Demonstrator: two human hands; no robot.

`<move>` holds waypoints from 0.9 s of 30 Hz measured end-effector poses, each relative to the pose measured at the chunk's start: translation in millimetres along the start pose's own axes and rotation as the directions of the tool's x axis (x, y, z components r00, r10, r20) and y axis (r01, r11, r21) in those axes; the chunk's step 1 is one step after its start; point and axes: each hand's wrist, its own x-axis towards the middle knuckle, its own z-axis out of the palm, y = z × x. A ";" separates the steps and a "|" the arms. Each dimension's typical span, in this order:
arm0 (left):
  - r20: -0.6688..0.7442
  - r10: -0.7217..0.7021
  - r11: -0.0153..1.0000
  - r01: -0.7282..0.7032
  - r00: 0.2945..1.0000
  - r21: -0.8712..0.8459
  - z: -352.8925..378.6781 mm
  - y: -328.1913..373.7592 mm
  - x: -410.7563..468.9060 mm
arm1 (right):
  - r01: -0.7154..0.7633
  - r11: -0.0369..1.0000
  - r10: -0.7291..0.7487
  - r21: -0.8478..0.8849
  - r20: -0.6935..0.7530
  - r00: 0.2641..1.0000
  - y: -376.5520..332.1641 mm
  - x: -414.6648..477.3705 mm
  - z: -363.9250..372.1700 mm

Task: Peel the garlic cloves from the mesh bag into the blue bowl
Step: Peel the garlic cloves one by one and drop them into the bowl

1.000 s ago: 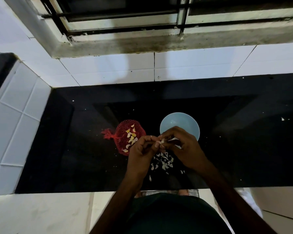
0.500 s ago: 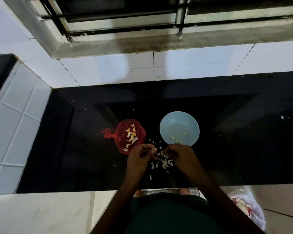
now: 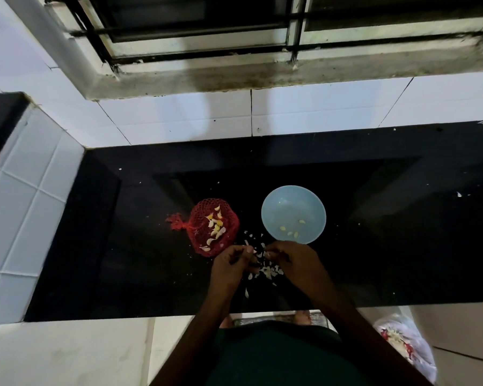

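At the centre of the frame, both hands have drawn back from over the bowl [image 3: 293, 214], which now shows a few peeled cloves [image 3: 290, 232]; one more seems delivered. The left hand [image 3: 230, 264] and right hand [image 3: 292, 261] meet above the skins [image 3: 267, 271] on the worktop [image 3: 402, 246], fingers curled and pinching; whether on a clove I cannot tell. The bag [image 3: 212, 227], still holding cloves, lies left of the bowl.
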 end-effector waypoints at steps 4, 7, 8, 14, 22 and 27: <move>0.086 0.034 0.999 -0.032 0.996 -0.026 7.7 0.9 -1.9 | 0.074 0.991 -0.070 0.108 -0.041 0.997 -6.3 1.0 1.7; 0.114 0.079 0.997 -0.078 0.990 -0.013 11.1 1.7 -2.4 | 0.080 0.982 -0.063 0.168 -0.107 0.992 -10.6 2.4 1.7; 0.133 0.105 0.994 -0.106 0.986 0.003 11.9 2.4 -2.4 | 0.075 0.978 -0.050 0.195 -0.128 0.991 -10.3 2.2 1.7; 0.137 0.093 0.983 -0.113 0.986 0.142 24.4 8.9 -5.6 | 0.058 0.976 -0.023 0.209 -0.165 0.986 -10.8 -1.6 2.6; 0.046 0.097 0.983 -0.103 0.994 0.149 14.0 6.4 -0.6 | -0.042 0.996 0.051 0.083 -0.108 0.993 4.0 -3.6 0.5; 0.042 0.100 0.989 -0.104 0.994 0.107 13.1 4.3 -0.2 | -0.069 0.991 0.083 0.111 -0.129 0.988 2.3 -6.4 -3.5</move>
